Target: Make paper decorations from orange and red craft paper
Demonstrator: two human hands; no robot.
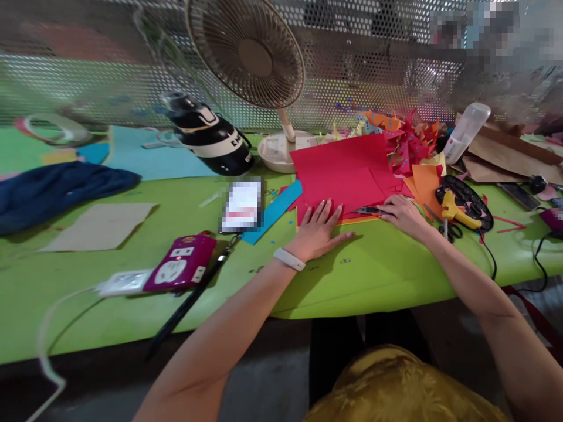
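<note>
Red paper sheets (338, 170) lie in a loose stack near the front of the green table, with a yellow edge showing beneath. My left hand (319, 231) rests flat on the lower left of the stack, its fingers spread and holding nothing. At the stack's lower right, my right hand (407, 217) is closed around a dark, slim, pointed tool (368, 210). The tool's tip points left across the red paper, towards my left hand; its exact kind is unclear. A blue paper strip (275, 211) sticks out from the left side of the stack.
A fan (288, 143) and black bottle (215, 140) stand behind. Left are a phone (241, 205) and purple power socket (180, 264) with a cable. Right are a yellow glue gun (460, 212) on a black palette, black-handled scissors (453, 233), orange paper (424, 187) and a clear bottle (466, 132).
</note>
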